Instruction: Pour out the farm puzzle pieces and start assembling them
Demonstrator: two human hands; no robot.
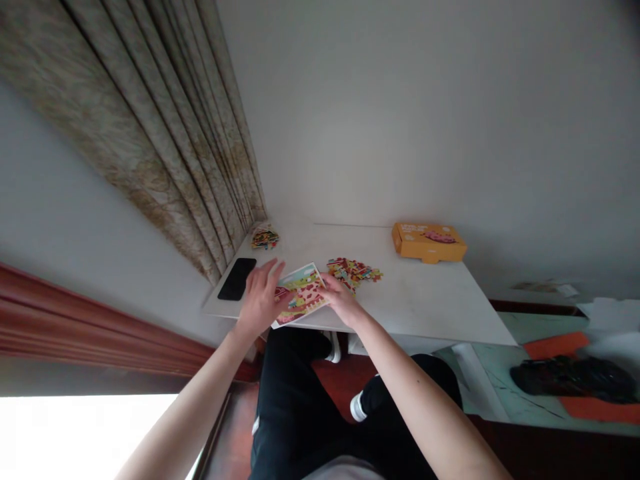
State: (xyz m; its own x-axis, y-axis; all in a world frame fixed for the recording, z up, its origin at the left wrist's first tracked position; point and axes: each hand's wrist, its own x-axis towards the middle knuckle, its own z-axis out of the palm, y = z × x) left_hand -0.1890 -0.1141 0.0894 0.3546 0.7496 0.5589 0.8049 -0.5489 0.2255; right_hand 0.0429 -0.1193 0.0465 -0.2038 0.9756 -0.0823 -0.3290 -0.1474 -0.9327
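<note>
Over the puzzle card [303, 295] — left fingers [267, 275] splayed, right fingers [329, 283] open on its edge.

The left hand [260, 300] and right hand [343, 300] touch a puzzle board [300, 295] on a white table [410, 297]. Loose pieces [353, 272] lie just beside it, a phone [237, 279] lies left, and an orange box [429, 242] sits farther right.

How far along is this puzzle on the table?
Done: the puzzle board lies out, picture up, with the orange box set aside. In hand: the left hand and right hand are at the board. Left: the heap of loose pieces beside it and a smaller pile by the curtain.
</note>
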